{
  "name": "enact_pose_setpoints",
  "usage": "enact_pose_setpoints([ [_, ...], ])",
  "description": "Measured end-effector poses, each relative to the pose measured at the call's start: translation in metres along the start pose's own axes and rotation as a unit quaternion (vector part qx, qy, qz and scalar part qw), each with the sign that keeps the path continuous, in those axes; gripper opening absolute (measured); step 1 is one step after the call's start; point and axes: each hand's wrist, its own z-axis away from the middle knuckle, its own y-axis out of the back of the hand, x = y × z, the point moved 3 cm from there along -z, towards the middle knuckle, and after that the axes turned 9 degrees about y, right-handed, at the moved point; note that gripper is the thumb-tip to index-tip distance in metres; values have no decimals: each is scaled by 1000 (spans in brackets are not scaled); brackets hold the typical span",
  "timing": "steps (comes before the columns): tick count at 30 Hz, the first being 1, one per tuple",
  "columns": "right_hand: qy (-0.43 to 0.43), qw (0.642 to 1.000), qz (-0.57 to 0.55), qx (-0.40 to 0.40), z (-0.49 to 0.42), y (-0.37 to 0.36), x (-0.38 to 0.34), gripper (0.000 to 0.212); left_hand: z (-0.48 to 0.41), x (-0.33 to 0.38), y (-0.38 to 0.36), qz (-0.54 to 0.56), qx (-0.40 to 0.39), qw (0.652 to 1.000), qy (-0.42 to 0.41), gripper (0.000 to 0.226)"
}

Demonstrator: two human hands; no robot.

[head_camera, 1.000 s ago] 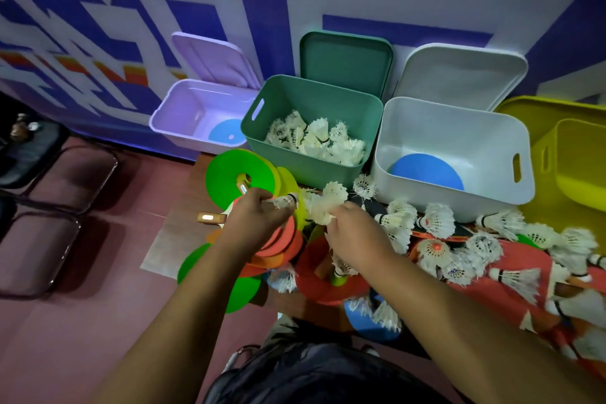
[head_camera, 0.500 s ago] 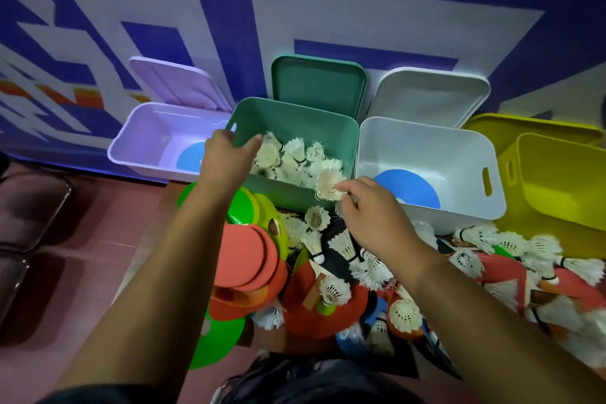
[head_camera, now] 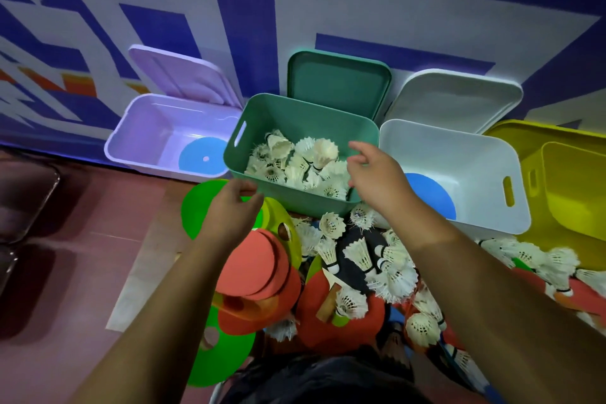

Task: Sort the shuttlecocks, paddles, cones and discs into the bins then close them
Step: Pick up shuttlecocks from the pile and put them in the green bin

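A green bin [head_camera: 262, 121] in the middle holds a heap of white shuttlecocks [head_camera: 296, 159]. My right hand [head_camera: 373, 179] hovers over the bin's right front corner, fingers apart and empty. My left hand [head_camera: 234, 210] sits just in front of the bin's front wall, over a green disc [head_camera: 196, 207], fingers loosely curled with nothing in them. More shuttlecocks [head_camera: 360, 254] lie scattered on the table among red paddles [head_camera: 259, 266] and flat cones. A lilac bin [head_camera: 144, 128] and a white bin [head_camera: 459, 154] each hold one blue disc.
A yellow bin [head_camera: 574, 180] stands at the far right. Each bin's lid leans open against the blue and white wall behind it. Dark chairs [head_camera: 23, 193] stand on the reddish floor at the left. More green discs [head_camera: 216, 361] lie at the table's near left.
Both hands carried shuttlecocks from the pile to the green bin and let them go. The left hand has drawn back to the bin's front; the right hand now hangs empty over the bin.
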Motion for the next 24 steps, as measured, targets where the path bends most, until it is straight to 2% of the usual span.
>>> enact_pose_setpoints([
  [7,-23,1000,1,-1,4,-16,8,27,-6,-9,-6,-29,-57,998,-4,6],
  [12,-30,998,-49,-1,25,-14,20,28,-8,-11,-18,-46,-89,995,12,10],
  [19,-11,998,-52,-45,64,-21,32,27,6,-13,-53,-117,-135,984,14,9],
  [24,-4,996,-35,-80,85,-34,48,26,20,-24,-58,-129,-150,980,27,32],
])
